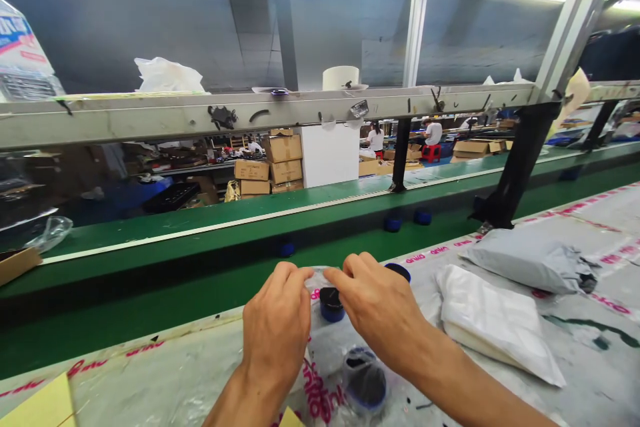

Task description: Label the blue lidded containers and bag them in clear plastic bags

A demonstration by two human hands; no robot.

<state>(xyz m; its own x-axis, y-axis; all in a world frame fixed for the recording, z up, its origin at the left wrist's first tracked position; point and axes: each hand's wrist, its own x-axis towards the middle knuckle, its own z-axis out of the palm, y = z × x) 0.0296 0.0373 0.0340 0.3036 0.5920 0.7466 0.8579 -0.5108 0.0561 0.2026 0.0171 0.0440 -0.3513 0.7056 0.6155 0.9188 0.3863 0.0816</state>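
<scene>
Near the front centre, my left hand and my right hand face each other with fingers pinched. Between their fingertips stretches a clear plastic film or bag, held at both sides. A small blue round container with a black top stands on the table just below it, beside my right fingers. Nearer to me, a dark round piece with a blue rim lies under clear plastic. Part of another blue round container shows behind my right hand.
The covered table borders a green conveyor carrying several blue round pieces. White packets and a grey bag lie right. A metal shelf beam crosses above; a black-wrapped post stands right. Two people sit far off.
</scene>
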